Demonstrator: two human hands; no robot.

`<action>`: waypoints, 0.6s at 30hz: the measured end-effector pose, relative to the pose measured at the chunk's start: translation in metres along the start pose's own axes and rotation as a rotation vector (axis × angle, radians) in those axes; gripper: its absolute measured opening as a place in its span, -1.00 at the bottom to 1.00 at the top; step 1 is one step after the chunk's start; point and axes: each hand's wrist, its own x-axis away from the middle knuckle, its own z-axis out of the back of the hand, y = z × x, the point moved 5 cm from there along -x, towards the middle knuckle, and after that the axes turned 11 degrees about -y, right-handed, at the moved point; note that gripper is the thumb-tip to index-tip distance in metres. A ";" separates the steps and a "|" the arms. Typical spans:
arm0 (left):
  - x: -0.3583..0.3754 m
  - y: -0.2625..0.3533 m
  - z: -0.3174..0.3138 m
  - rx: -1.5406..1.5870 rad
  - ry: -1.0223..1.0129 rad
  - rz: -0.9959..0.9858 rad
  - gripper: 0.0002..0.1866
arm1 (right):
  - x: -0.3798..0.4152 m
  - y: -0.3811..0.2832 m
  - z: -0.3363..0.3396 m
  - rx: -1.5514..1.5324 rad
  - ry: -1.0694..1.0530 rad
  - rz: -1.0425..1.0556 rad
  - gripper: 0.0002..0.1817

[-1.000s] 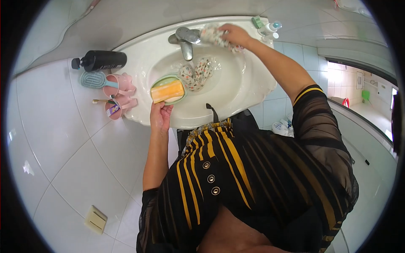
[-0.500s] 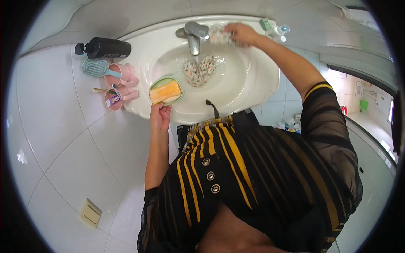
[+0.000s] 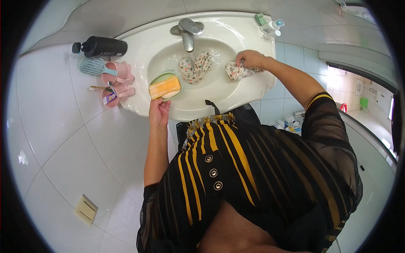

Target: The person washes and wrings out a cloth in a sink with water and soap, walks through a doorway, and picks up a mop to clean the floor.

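Observation:
My left hand [image 3: 159, 110] is closed on the near edge of a pale green soap dish [image 3: 158, 77], with an orange bar of soap [image 3: 165, 87] lying in it. The dish is held over the sink's left front rim. On the right side of the sink, my right hand [image 3: 252, 60] grips a bunched white cloth with a small coloured print [image 3: 237, 73], which rests against the rim. A second printed cloth [image 3: 194, 69] lies folded in the water of the basin, below the faucet [image 3: 188, 34].
The white sink [image 3: 145, 40] has a black pump bottle [image 3: 103, 47], a blue hairbrush [image 3: 92, 65] and pink cups [image 3: 113, 94] at its left. Small white bottles [image 3: 272, 26] and a green box [image 3: 260, 19] stand at the back right corner.
My right hand has brought its cloth from beside the faucet toward me and down to the sink's right rim. My left hand still holds the soap dish in about the same place.

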 end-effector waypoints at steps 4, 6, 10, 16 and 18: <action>0.012 -0.005 -0.001 -0.043 0.004 0.007 -0.73 | -0.012 -0.003 0.049 -0.043 0.251 0.097 -0.75; 0.016 -0.009 -0.006 -0.039 0.003 0.011 -0.77 | -0.035 -0.021 0.087 0.257 0.424 0.209 -0.70; 0.026 -0.017 -0.012 -0.067 0.028 0.006 -0.72 | -0.055 -0.043 0.090 0.620 0.613 0.165 -0.65; 0.030 -0.022 -0.004 -0.073 0.003 0.054 -0.73 | -0.038 0.006 0.057 0.436 0.490 -0.114 -0.65; 0.027 -0.020 -0.002 -0.090 -0.017 0.070 -0.73 | -0.006 0.013 0.032 0.354 0.493 -0.191 -0.65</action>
